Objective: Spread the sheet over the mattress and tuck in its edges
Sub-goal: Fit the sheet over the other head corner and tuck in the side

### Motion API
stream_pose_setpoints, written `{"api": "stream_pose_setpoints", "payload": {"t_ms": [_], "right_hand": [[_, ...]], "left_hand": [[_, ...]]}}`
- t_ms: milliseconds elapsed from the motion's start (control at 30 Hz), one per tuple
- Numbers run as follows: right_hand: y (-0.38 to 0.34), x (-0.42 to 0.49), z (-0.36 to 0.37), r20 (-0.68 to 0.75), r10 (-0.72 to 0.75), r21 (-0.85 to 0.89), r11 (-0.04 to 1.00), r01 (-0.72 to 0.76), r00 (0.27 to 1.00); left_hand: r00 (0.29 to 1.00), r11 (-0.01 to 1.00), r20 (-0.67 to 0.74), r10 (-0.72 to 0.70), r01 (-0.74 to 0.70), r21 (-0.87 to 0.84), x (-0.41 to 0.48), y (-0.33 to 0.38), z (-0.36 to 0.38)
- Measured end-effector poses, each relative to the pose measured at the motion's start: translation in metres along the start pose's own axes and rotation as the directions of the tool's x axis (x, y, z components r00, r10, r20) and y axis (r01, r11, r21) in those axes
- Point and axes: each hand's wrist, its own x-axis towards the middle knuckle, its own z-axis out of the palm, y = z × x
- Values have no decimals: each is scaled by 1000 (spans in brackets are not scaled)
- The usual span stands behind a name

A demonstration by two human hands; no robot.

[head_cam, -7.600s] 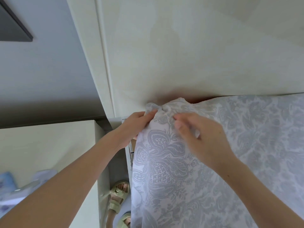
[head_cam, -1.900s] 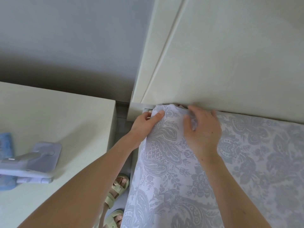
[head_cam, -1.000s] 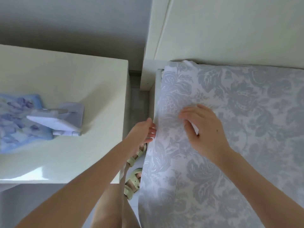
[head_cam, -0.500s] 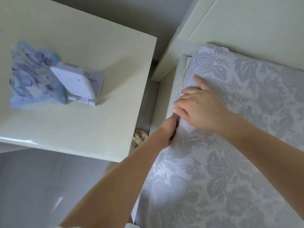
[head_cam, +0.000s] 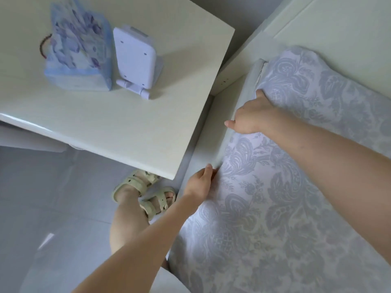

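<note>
The grey floral sheet (head_cam: 285, 208) covers the mattress on the right. A strip of bare mattress side (head_cam: 250, 79) shows near the head corner. My right hand (head_cam: 254, 115) reaches over the mattress's left edge; its fingers curl down round the sheet there and are partly hidden. Nearer to me, my left hand (head_cam: 201, 180) pinches the sheet's hanging edge at the mattress's side, above the cream bed frame (head_cam: 209, 132). Between the two hands the sheet's edge runs taut.
A cream nightstand (head_cam: 127, 127) stands close to the bed's left, leaving a narrow gap. On it are a blue floral pouch (head_cam: 78, 49) and a white device on a stand (head_cam: 135, 58). My sandalled feet (head_cam: 148, 193) are on the grey tile floor. The headboard (head_cam: 338, 22) is behind.
My right hand has slid from the top of the sheet over the mattress's edge. My left hand has moved down the side toward me. The view has tilted down to the floor.
</note>
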Motion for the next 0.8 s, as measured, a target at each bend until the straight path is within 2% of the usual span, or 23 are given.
{"api": "stream_pose_setpoints", "payload": {"t_ms": [67, 133, 233, 300, 433, 467, 533, 600, 667, 733, 800], "right_hand": [[-9, -10, 9, -48, -26, -43, 999, 24, 998], [-20, -28, 21, -164, -68, -9, 998, 68, 984], [-33, -52, 33, -235, -120, 32, 991, 131, 965], [-38, -56, 34, -178, -127, 11, 991, 131, 976], [-49, -31, 25, 35, -153, -25, 988, 154, 988], [-54, -25, 24, 92, -157, -39, 986, 161, 983], [-60, -15, 24, 151, -150, -62, 985, 160, 977], [-64, -10, 23, 163, -137, -82, 985, 152, 977], [-65, -8, 23, 160, -129, -85, 986, 144, 979], [-65, -8, 23, 164, -124, -62, 989, 136, 979], [-63, -12, 27, 114, -126, -28, 991, 130, 985]], "left_hand": [[999, 999, 42, -20, 18, 29, 3, -3, 3], [996, 997, 81, -44, 39, 63, 10, 3, 6], [969, 990, 220, -116, 130, -51, 19, 9, 13], [946, 970, 300, -124, 180, -165, 20, 7, 20], [891, 925, 423, -163, 287, -249, 22, -1, 25], [903, 937, 398, -161, 267, -227, 21, -3, 24], [966, 986, 216, -141, 157, -56, 15, -4, 18], [998, 997, 51, 21, -25, 79, 1, -7, 8], [986, 967, -19, 166, -159, 200, -10, -22, -3], [985, 921, 0, 171, -160, 355, -15, -44, -14], [999, 938, 40, 9, -22, 346, -11, -64, -28]]}}
